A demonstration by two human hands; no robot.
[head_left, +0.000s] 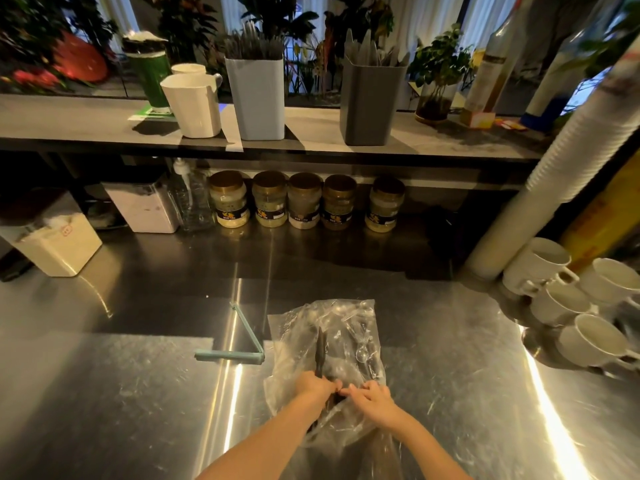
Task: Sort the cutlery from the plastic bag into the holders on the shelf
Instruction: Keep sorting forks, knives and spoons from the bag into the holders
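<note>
One plastic bag (325, 341) lies on the steel counter (121, 393) in the lower centre of the frame. It is clear and wrinkled, and its mouth is turned toward the person. Inside it a few transparent pieces show, among them one clear spoon (362, 355); the exact number cannot be counted through the folds.

Two hands are at the mouth of the bag. The left hand (317, 386) has its fingers curled round one dark cutlery piece (320, 348), which is long and thin and points away toward the shelf. The right hand (372, 398) is just beside it, and its bent fingers pinch the plastic film.

On the shelf (69, 123) in the upper part of the frame stand three holders in a row: one white holder (194, 105), one light blue holder (256, 98) full of thin grey handles, and one dark grey holder (370, 102) with pale pointed pieces.

Under the shelf stand five jars (303, 202) with brown lids. At the right edge sit four white cups (554, 299). One light blue bag clip (239, 355), opened, lies just left of the bag.
</note>
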